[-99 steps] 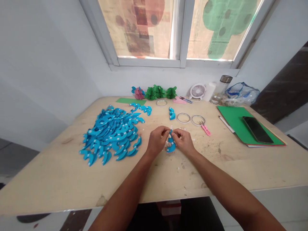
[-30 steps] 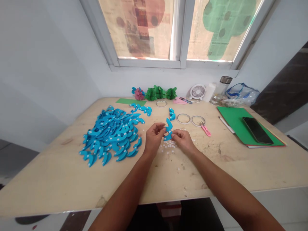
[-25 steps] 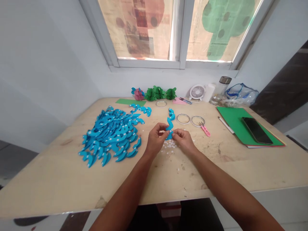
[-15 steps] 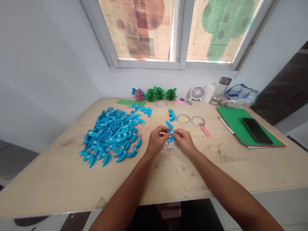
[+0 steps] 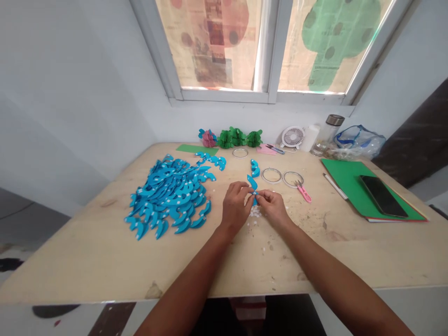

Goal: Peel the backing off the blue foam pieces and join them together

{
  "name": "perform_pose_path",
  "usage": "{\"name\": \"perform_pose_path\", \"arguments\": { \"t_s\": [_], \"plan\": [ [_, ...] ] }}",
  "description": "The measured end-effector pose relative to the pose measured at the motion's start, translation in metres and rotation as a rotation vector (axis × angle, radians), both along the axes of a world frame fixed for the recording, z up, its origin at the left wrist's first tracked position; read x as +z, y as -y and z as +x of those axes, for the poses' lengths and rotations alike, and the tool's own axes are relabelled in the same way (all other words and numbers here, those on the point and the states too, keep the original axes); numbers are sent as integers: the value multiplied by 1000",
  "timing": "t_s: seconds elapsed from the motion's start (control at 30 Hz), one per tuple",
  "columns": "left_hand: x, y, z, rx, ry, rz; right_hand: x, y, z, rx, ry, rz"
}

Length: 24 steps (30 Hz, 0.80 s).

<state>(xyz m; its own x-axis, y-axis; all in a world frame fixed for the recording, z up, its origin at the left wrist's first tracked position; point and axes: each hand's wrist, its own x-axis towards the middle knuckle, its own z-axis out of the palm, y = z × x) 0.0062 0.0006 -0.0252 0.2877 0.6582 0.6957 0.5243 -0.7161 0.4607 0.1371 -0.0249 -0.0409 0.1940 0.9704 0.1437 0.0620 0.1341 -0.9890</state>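
Observation:
Between my two hands is a blue curved paper piece [image 5: 252,181] with a small white square on it. My left hand [image 5: 236,204] pinches it from the left. From the right, my right hand [image 5: 272,206] grips its lower part with thumb and finger close to the white square. The fingers cover much of the piece. Small white paper squares [image 5: 255,212] lie scattered on the table just below the hands. Beyond the fingertips lies another blue paper piece [image 5: 255,168] with white squares. A large pile of blue paper pieces [image 5: 175,193] spreads to the left.
Tape rolls [image 5: 271,175] and pink-handled snips [image 5: 304,192] lie right of centre on the wooden table [image 5: 105,261]. A phone [image 5: 383,196] rests on green sheets [image 5: 345,175] beside a white pen [image 5: 335,186]. Along the wall stand green paper figures [image 5: 237,136], a fan [image 5: 293,136] and a bottle [image 5: 329,133].
The camera view has shifted slightly, so everything sits further right. My fingers have drawn closer together around the blue paper piece, covering more of its lower part.

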Motion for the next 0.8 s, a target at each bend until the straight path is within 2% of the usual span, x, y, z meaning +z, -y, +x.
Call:
{"name": "perform_pose_path", "arguments": {
  "t_s": [0.17,0.33,0.53,0.8],
  "plan": [
    [-3,-3,0,17,-23,26,-5,-1,0,1,26,11],
    [-5,-6,-1,-34,7,-62,-7,-1,1,23,94,24],
    [-3,-5,-3,-30,61,-164,-7,-1,0,14,104,36],
    [-2,-5,-4,-26,52,-200,-7,-1,0,15,99,22]
  ]
}}
